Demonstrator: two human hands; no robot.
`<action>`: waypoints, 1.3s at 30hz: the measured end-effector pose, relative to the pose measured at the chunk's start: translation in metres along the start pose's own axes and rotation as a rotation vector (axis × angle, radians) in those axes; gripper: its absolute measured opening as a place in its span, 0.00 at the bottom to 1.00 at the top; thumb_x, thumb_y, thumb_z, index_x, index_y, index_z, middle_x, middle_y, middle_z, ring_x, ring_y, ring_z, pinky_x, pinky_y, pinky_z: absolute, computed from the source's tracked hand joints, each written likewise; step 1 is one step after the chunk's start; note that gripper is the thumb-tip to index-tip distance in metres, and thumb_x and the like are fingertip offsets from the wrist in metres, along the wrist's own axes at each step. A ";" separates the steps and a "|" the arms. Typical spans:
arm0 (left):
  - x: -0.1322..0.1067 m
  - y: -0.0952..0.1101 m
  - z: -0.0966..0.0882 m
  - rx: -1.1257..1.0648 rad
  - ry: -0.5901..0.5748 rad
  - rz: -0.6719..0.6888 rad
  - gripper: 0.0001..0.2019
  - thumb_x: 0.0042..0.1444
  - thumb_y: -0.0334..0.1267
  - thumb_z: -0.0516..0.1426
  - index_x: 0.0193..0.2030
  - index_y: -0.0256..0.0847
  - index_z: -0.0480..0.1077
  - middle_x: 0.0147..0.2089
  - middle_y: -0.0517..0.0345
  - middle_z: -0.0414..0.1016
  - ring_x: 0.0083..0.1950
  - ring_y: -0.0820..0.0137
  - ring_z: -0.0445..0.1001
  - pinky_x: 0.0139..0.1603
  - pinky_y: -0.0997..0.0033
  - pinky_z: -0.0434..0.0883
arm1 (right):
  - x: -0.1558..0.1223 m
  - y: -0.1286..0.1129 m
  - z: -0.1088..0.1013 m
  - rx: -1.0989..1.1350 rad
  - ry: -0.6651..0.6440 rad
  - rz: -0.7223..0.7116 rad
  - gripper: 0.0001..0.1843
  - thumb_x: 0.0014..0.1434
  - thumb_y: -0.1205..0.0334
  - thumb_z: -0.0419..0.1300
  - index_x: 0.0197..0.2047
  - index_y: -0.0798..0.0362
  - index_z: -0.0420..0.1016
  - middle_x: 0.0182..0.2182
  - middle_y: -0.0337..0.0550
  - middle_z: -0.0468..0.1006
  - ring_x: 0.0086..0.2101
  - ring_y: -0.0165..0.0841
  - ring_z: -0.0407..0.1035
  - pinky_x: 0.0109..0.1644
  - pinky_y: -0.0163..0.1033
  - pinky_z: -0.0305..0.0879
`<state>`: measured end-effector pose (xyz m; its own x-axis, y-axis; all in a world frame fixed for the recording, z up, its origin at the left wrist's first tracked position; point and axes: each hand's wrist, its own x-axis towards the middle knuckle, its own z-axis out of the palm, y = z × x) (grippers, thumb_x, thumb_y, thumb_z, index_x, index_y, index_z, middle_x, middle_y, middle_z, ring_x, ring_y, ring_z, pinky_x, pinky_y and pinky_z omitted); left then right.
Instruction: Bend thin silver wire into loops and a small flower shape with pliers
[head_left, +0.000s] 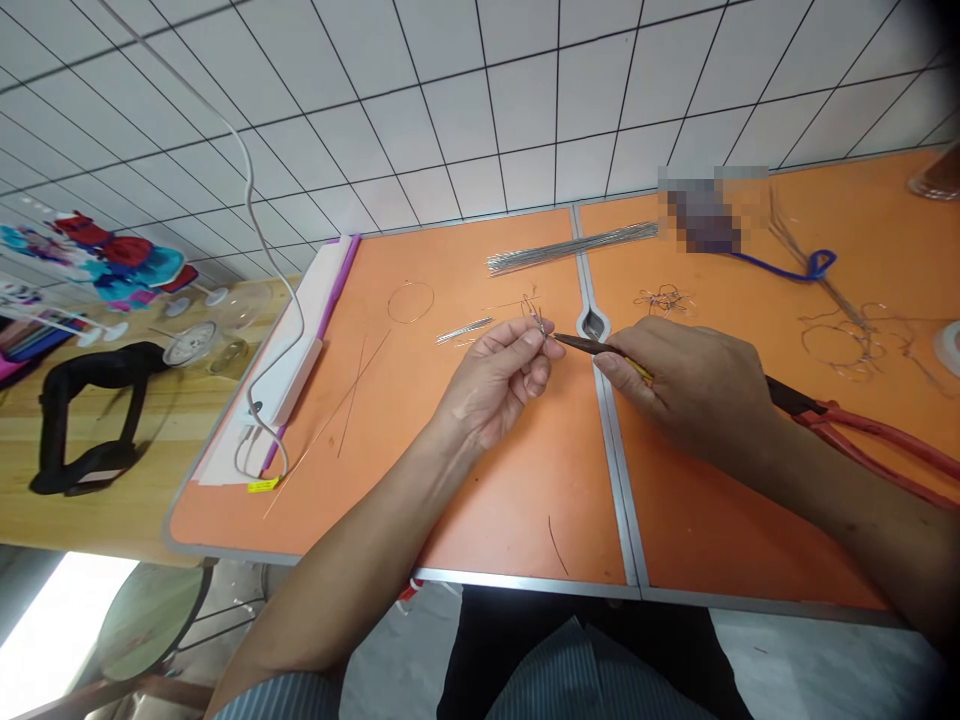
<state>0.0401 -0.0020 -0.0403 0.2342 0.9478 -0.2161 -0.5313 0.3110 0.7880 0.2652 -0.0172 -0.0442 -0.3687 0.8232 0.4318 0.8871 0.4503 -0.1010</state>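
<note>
Between its thumb and fingers, my left hand (514, 370) pinches a small bent wire piece (536, 312), whose thin ends stick up above the fingertips. My right hand (679, 375) is wrapped around pliers (581, 343) with dark pointed jaws and a bit of yellow handle showing. The jaw tips reach the wire at my left fingertips; whether they grip it is too small to tell. Just left of the hands lie short cut wires (465, 330). A small tangle of bent wire (664, 299) rests beyond my right hand.
A bundle of straight wires (570, 248) lies near the tiled wall. Red-handled cutters (877, 425) sit beside my right forearm. Wire coils (840, 335) and a blue tie (817, 265) are at right. A white power strip (289, 385) with its cable stands left, near a wire ring (411, 301).
</note>
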 end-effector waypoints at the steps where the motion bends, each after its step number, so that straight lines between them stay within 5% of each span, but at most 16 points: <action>1: 0.000 0.000 0.000 -0.004 -0.008 -0.006 0.02 0.64 0.29 0.68 0.40 0.35 0.80 0.32 0.56 0.82 0.24 0.80 0.72 0.23 0.83 0.68 | 0.000 0.000 0.000 -0.023 0.017 -0.013 0.32 0.80 0.42 0.45 0.37 0.51 0.80 0.31 0.45 0.81 0.29 0.35 0.68 0.32 0.41 0.45; 9: -0.002 0.001 0.001 -0.037 -0.036 -0.040 0.03 0.63 0.29 0.68 0.41 0.34 0.79 0.31 0.57 0.81 0.23 0.80 0.70 0.21 0.82 0.65 | 0.002 -0.001 -0.005 -0.112 0.118 -0.079 0.31 0.80 0.45 0.48 0.33 0.52 0.80 0.27 0.46 0.78 0.27 0.34 0.64 0.32 0.42 0.45; 12: -0.002 0.002 0.000 -0.045 -0.033 -0.063 0.03 0.63 0.29 0.68 0.41 0.35 0.79 0.30 0.59 0.80 0.23 0.80 0.70 0.21 0.82 0.65 | 0.002 -0.002 -0.006 0.039 0.069 0.003 0.26 0.77 0.44 0.53 0.35 0.51 0.78 0.30 0.46 0.80 0.29 0.36 0.68 0.32 0.42 0.47; 17: -0.001 -0.001 -0.001 -0.052 -0.037 -0.078 0.05 0.64 0.31 0.68 0.44 0.36 0.78 0.31 0.58 0.80 0.24 0.80 0.71 0.23 0.83 0.67 | 0.004 -0.012 -0.007 0.516 0.010 0.134 0.10 0.68 0.52 0.66 0.39 0.48 0.74 0.36 0.44 0.82 0.35 0.39 0.75 0.40 0.43 0.64; 21: -0.003 -0.003 0.002 -0.087 -0.025 -0.105 0.03 0.66 0.29 0.66 0.45 0.35 0.77 0.31 0.58 0.80 0.25 0.80 0.72 0.24 0.84 0.68 | 0.004 -0.022 -0.002 0.594 0.055 0.109 0.06 0.65 0.57 0.67 0.44 0.48 0.77 0.43 0.47 0.84 0.36 0.40 0.76 0.45 0.46 0.69; 26: -0.005 -0.003 0.006 -0.102 -0.007 -0.125 0.02 0.66 0.27 0.64 0.44 0.35 0.77 0.30 0.57 0.80 0.26 0.80 0.74 0.27 0.84 0.71 | 0.001 -0.027 0.003 0.588 -0.090 0.198 0.03 0.65 0.58 0.66 0.42 0.47 0.79 0.34 0.40 0.83 0.33 0.37 0.76 0.40 0.43 0.67; 33: -0.002 -0.006 -0.001 0.099 -0.014 0.057 0.14 0.58 0.31 0.71 0.50 0.38 0.77 0.43 0.53 0.86 0.29 0.76 0.78 0.29 0.76 0.73 | 0.009 -0.019 -0.017 0.711 -0.020 0.256 0.09 0.69 0.56 0.64 0.48 0.47 0.84 0.36 0.42 0.84 0.34 0.36 0.76 0.39 0.41 0.67; 39: 0.001 -0.006 -0.007 0.315 0.120 0.346 0.12 0.57 0.37 0.73 0.46 0.42 0.81 0.38 0.61 0.78 0.30 0.77 0.69 0.30 0.75 0.68 | 0.014 0.000 -0.030 1.153 -0.160 0.444 0.09 0.64 0.56 0.72 0.46 0.47 0.83 0.33 0.40 0.79 0.33 0.34 0.71 0.37 0.41 0.67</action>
<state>0.0375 -0.0019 -0.0494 -0.0185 0.9991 0.0391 -0.2851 -0.0427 0.9576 0.2685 -0.0156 -0.0110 -0.2007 0.9782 0.0534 0.2124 0.0966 -0.9724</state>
